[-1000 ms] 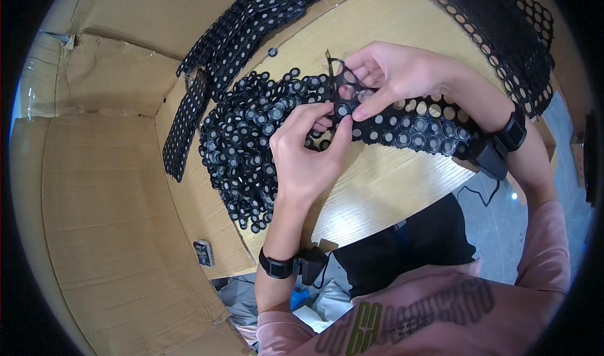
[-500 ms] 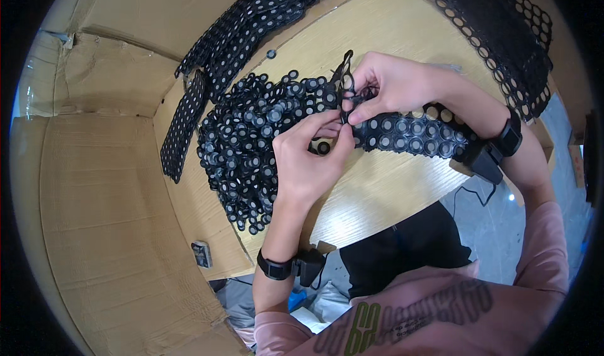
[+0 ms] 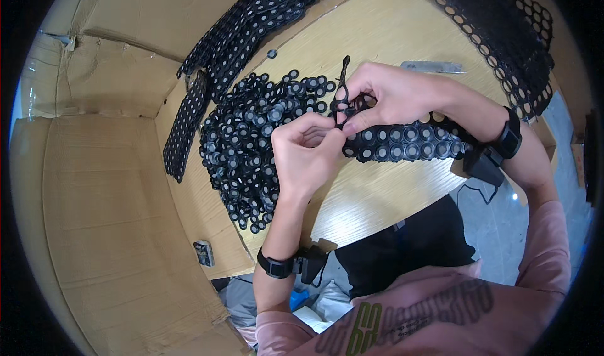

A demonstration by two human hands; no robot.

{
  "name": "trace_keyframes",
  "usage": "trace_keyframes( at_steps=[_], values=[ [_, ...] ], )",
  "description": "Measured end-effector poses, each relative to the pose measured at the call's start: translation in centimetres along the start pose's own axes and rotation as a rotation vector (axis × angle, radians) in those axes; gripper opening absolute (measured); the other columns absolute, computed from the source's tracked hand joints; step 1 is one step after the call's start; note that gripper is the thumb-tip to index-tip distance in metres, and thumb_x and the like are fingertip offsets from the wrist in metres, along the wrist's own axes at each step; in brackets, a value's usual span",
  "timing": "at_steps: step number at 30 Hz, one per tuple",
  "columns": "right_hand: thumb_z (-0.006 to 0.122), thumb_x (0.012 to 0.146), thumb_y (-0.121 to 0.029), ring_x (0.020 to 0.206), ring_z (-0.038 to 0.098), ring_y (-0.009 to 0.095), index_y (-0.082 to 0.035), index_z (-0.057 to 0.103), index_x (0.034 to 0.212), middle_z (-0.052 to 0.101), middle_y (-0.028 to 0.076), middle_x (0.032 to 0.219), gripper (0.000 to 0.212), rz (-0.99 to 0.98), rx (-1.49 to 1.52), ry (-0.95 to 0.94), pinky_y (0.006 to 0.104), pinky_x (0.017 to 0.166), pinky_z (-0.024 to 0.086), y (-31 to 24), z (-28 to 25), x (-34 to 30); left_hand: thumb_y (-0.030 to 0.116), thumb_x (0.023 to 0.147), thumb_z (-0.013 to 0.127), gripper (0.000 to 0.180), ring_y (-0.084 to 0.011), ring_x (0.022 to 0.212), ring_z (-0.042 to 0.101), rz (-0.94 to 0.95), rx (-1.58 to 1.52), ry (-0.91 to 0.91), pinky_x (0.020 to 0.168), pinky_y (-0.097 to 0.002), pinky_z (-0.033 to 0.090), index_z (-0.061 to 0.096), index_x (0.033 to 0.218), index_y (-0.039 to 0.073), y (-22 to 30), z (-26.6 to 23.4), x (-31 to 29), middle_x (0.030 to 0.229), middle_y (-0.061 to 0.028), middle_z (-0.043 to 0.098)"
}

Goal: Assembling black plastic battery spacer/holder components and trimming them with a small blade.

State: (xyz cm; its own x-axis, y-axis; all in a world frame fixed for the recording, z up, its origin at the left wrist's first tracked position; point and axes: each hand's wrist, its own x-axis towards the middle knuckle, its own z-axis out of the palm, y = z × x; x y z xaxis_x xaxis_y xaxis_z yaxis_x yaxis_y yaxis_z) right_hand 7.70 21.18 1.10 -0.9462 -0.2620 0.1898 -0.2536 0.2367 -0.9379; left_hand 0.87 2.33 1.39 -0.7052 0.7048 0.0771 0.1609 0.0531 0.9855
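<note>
My left hand (image 3: 306, 151) is closed in a pinch at the left end of a black rubber sheet (image 3: 412, 149) moulded with rows of grey-centred round discs. Thumb and fingers of my right hand (image 3: 393, 98) are closed on the thin black holed webbing (image 3: 341, 95) that rises from the same end. The fingertips of both hands nearly touch, hiding exactly where webbing and discs meet. Beneath my right wrist the sheet runs off to the right. A large heap of loose black discs (image 3: 248, 142) lies beside my left hand.
Dotted black sheets (image 3: 251, 32) are stacked at the far left by a cardboard wall (image 3: 107, 198). Empty holed webbing (image 3: 494, 35) is piled at the far right. A flat grey strip (image 3: 433, 67) lies beyond my right forearm, and one disc (image 3: 272, 54) sits apart.
Both hands have shifted slightly left, drawing the sheet's end along. The raised webbing looks narrower and leans differently. The flat grey strip shows more fully beyond my right arm.
</note>
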Motion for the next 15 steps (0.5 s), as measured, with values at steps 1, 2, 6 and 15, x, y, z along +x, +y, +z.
trace_keyframes(
  at_steps=[1, 2, 6, 15],
  values=[
    [0.072, 0.083, -0.012, 0.068, 0.052, 0.008, 0.002, 0.067, 0.088, 0.062, 0.004, 0.071, 0.015, -0.017, 0.051, -0.002, 0.025, 0.063, 0.044, -0.2, 0.1, 0.0, -0.009, 0.078, 0.062, 0.004, -0.0036, 0.067, 0.06, -0.001, 0.003, 0.002, 0.058, -0.0169, 0.047, 0.065, 0.077, -0.006, -0.4, -0.3, 0.0, 0.07, -0.0038, 0.066],
    [0.072, 0.083, -0.012, 0.068, 0.052, 0.008, 0.002, 0.067, 0.088, 0.062, 0.004, 0.071, 0.015, -0.021, 0.05, -0.003, 0.025, 0.063, 0.044, -0.1, 0.1, 0.0, -0.009, 0.078, 0.061, 0.005, -0.0039, 0.066, 0.06, 0.002, -0.023, 0.009, 0.059, -0.017, 0.047, 0.064, 0.077, -0.006, -0.7, -0.7, 0.2, 0.07, -0.0039, 0.066],
    [0.071, 0.085, -0.013, 0.072, 0.056, 0.007, 0.002, 0.066, 0.091, 0.065, 0.003, 0.077, 0.017, 0.019, 0.102, -0.029, 0.0254, 0.067, 0.046, 0.2, -0.2, 0.0, -0.01, 0.08, 0.053, 0.013, -0.0088, 0.058, 0.06, 0.026, 0.034, 0.027, 0.055, -0.0203, 0.047, 0.065, 0.079, -0.005, -0.8, -0.6, 0.0, 0.071, -0.006, 0.065],
    [0.069, 0.089, -0.015, 0.074, 0.052, 0.004, 0.002, 0.062, 0.1, 0.062, -0.002, 0.081, 0.022, 0.186, 0.023, 0.063, 0.0218, 0.067, 0.044, 0.2, -1.7, -0.1, -0.002, 0.084, 0.053, 0.015, -0.0117, 0.064, 0.064, 0.256, 0.496, 0.502, 0.059, -0.0208, 0.049, 0.065, 0.075, -0.003, -0.1, -4.9, 1.2, 0.075, -0.0101, 0.069]
  ],
)
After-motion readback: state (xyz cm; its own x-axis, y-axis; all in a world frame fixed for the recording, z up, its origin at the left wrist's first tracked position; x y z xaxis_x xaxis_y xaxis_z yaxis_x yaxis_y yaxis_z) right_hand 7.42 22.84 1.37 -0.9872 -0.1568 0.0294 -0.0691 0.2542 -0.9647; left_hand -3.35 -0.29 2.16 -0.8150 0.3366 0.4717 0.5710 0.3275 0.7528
